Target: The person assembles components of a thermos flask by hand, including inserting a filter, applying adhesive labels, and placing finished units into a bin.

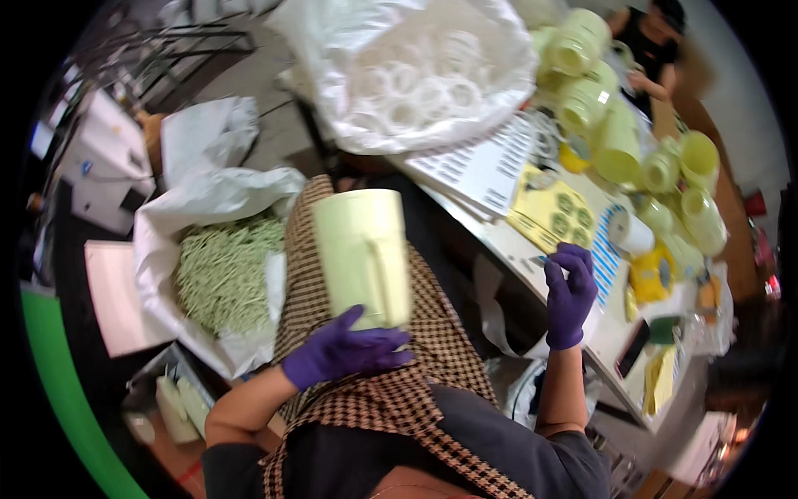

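Observation:
A pale yellow pitcher stands above my lap with its handle side toward me. Purple-gloved, my left hand holds it at its lower end, thumb and fingers against the base. Over the edge of the white table, my right hand, in a purple glove too, is raised with its fingers bent and pinched together; whatever is between the fingertips is too small to make out. Closest to that hand lies a yellow sheet with round green stickers. A white roll sits just beyond it.
A white sack of clear rings stands ahead. On my left is a sack of thin green strips. Several yellow pitchers crowd the table's far side, near yellow tape and a phone. Another person works at far right.

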A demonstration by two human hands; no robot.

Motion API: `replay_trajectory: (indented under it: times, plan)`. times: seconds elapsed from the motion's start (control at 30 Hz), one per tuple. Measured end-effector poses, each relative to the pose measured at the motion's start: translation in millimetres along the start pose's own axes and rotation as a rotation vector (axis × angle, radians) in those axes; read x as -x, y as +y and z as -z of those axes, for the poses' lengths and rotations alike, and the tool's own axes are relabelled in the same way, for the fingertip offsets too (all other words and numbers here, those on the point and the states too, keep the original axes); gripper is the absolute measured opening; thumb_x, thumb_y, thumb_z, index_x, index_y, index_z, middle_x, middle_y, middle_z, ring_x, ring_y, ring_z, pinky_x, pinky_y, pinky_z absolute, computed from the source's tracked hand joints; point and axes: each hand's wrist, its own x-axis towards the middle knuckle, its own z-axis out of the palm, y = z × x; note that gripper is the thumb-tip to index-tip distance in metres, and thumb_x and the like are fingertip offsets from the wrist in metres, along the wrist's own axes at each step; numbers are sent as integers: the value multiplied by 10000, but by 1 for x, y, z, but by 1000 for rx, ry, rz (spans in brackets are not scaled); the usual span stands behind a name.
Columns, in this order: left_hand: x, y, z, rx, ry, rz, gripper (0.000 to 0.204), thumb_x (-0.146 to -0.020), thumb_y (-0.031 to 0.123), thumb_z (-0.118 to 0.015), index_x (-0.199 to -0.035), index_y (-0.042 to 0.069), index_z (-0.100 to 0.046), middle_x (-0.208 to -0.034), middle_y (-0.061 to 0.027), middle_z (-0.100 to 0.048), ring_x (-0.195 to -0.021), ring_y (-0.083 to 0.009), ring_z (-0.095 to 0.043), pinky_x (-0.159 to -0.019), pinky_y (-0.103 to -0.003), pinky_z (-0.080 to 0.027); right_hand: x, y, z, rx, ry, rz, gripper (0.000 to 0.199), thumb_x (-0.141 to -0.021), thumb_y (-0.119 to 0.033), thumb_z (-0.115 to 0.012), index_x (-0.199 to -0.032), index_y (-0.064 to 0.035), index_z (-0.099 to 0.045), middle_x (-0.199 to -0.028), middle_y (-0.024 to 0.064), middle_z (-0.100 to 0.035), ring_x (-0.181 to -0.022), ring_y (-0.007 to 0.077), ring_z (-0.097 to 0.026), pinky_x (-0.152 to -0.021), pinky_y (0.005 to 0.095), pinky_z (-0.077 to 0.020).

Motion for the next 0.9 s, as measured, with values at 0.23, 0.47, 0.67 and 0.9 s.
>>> replay_trajectory:
  times: [0.23,0.47,0.67,0.9]
  plan:
    - [1,-1,-4,56,1,25,511,-1015,313,-485,-1501,445,-401,-1439,125,-534,-1369,-49,-451,-1216,-480,-282,-56,-64,-166,-392,-711,-160,173,-938,-135,-715,-972,35,-709,-908,89,-662,-824,164,-608,-763,302,-498]
    - [10,6,-9,-20,16,31,602,-995,258,-557,-1528,454,-360,-1511,186,-520,-1369,25,-468,-1201,-455,-279,-65,-66,-190,-441,-871,-503,193,-974,-152,-698,-1008,37,-709,-900,35,-682,-828,85,-584,-769,267,-490]
    - [8,3,-8,100,-18,12,585,-1001,249,-535,-1526,453,-378,-1484,154,-554,-1352,-3,-505,-1150,-456,-355,-65,-70,-194,-379,-904,-451,173,-954,-156,-722,-951,16,-707,-856,28,-687,-749,79,-586,-680,255,-477]
    - [3,-25,21,357,15,41,480,-978,312,-584,-1425,471,-506,-1383,134,-599,-1300,-72,-568,-1185,-517,-265,-60,-35,-214,-144,-626,-283,557,-777,-287,-905,-1068,19,-541,-936,88,-585,-811,176,-559,-710,322,-505]
